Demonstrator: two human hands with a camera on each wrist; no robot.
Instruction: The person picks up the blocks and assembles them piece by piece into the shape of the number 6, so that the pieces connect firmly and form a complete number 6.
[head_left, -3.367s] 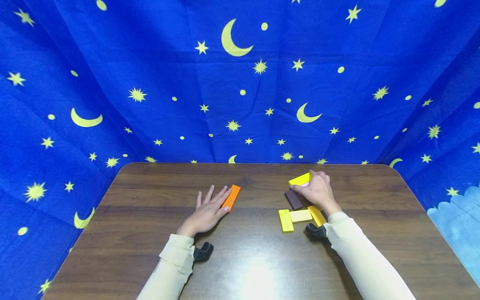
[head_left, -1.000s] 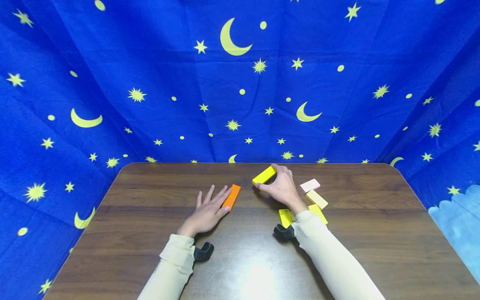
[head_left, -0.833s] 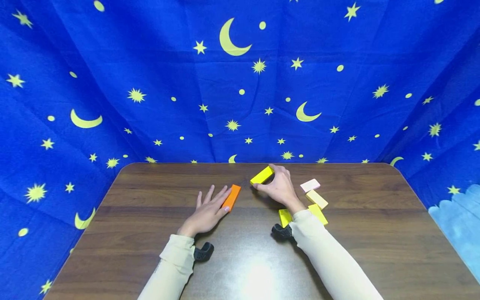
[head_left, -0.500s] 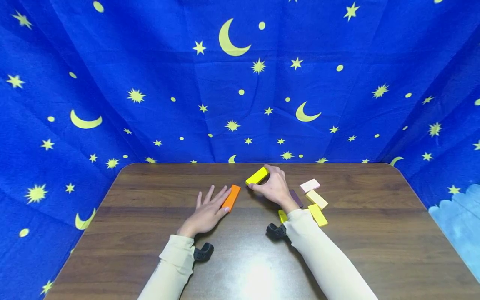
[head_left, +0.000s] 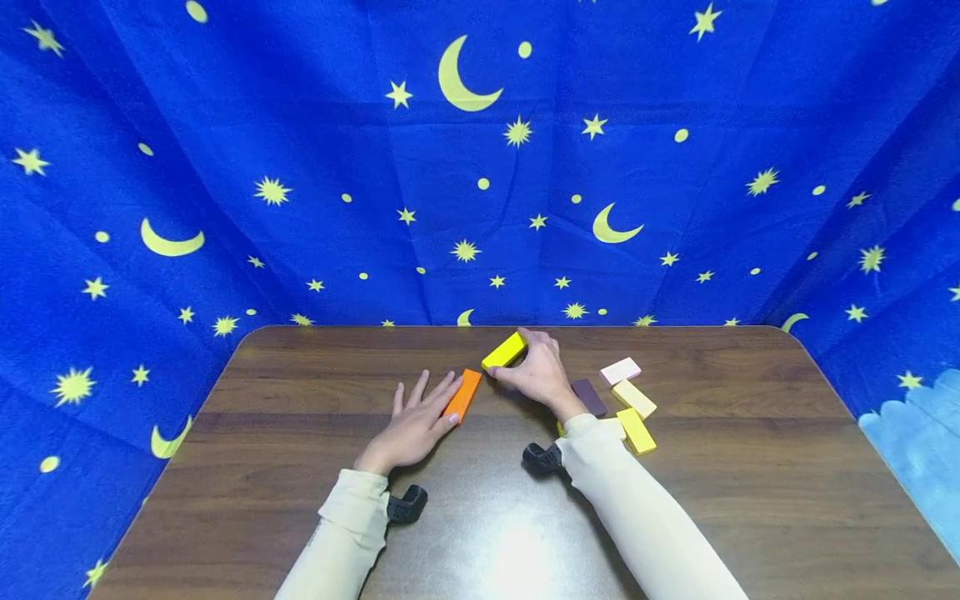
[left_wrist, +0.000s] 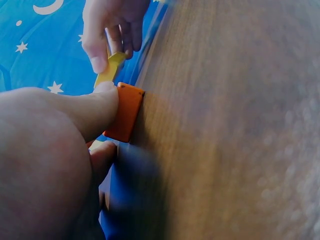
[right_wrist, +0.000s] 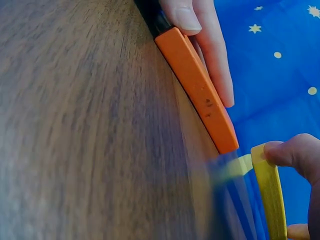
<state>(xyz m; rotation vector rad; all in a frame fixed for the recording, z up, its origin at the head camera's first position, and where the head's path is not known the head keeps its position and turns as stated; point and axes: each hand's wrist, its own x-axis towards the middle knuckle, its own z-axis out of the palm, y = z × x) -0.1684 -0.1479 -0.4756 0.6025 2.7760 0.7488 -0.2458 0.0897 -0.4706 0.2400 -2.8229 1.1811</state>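
Note:
My left hand (head_left: pixel 408 432) lies spread with straight fingers on the wooden table, its thumb and index finger touching the left side of an orange block (head_left: pixel 467 395). The left wrist view shows the thumb against this orange block (left_wrist: pixel 125 112). Just to the right and farther back, my right hand (head_left: pixel 542 373) pinches a bright yellow block (head_left: pixel 504 351) by its two ends, between thumb and fingers. A narrow gap separates the yellow block from the orange one. In the right wrist view the yellow block (right_wrist: pixel 270 192) stands on edge; whether it touches the table is unclear.
Right of my right hand lie a dark brown block (head_left: pixel 589 397), a pink block (head_left: pixel 620 371), a cream block (head_left: pixel 633 398) and a yellow block (head_left: pixel 637 431). My sleeve partly covers a pale block (head_left: pixel 617 427) and another yellow one. A blue starry cloth (head_left: pixel 337 150) hangs behind the table.
My right hand has carried the bright yellow block left from the group of blocks toward the orange one. The dark brown block has come back into view. My left hand has stayed put.

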